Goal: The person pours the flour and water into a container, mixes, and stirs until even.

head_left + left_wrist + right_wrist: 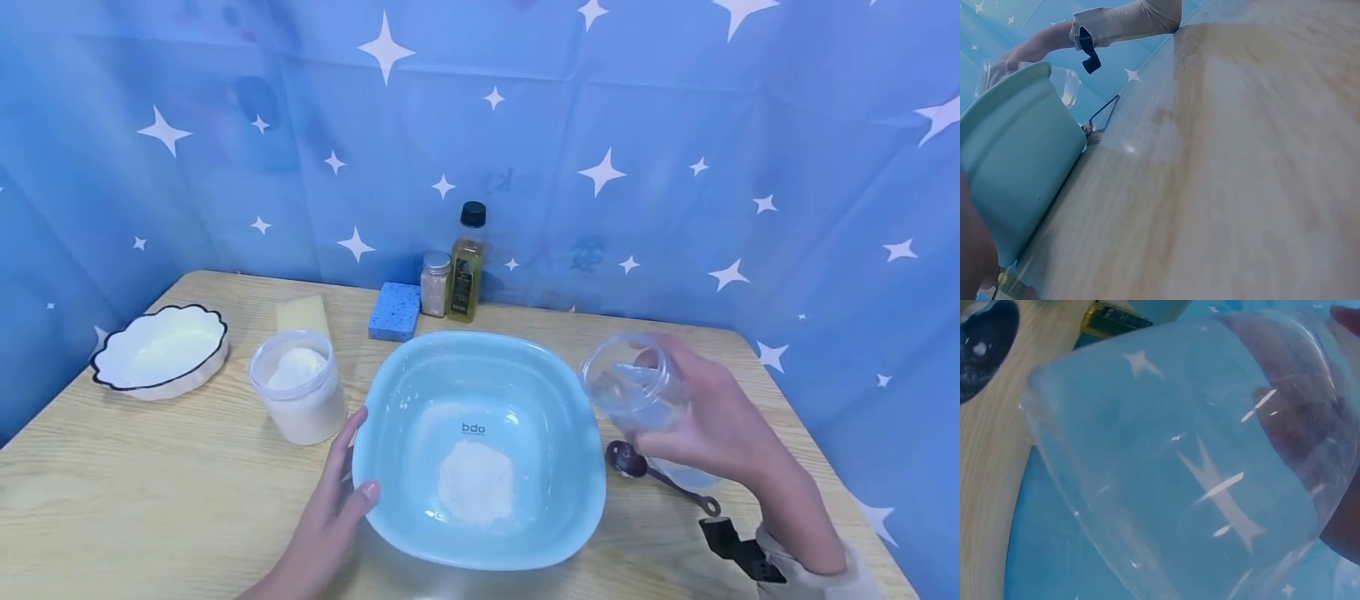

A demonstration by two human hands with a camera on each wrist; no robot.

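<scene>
A light blue bowl [405, 392] sits at the middle of the wooden table with a small heap of white flour [476, 482] in its bottom. My left hand [337, 492] rests against the bowl's near left rim, thumb on the edge; the left wrist view shows the bowl's outer wall [1016, 162]. My right hand [712, 425] grips a clear plastic jar [633, 385] holding some water, tilted with its mouth toward the bowl's right rim. The jar [1172, 456] fills the right wrist view.
A clear tub of flour [298, 385] stands left of the bowl, a white scalloped dish [160, 350] farther left. A blue sponge [394, 310], yellow sponge [302, 314], spice jar [435, 283] and oil bottle [467, 262] stand at the back. A metal spoon [660, 475] lies right of the bowl.
</scene>
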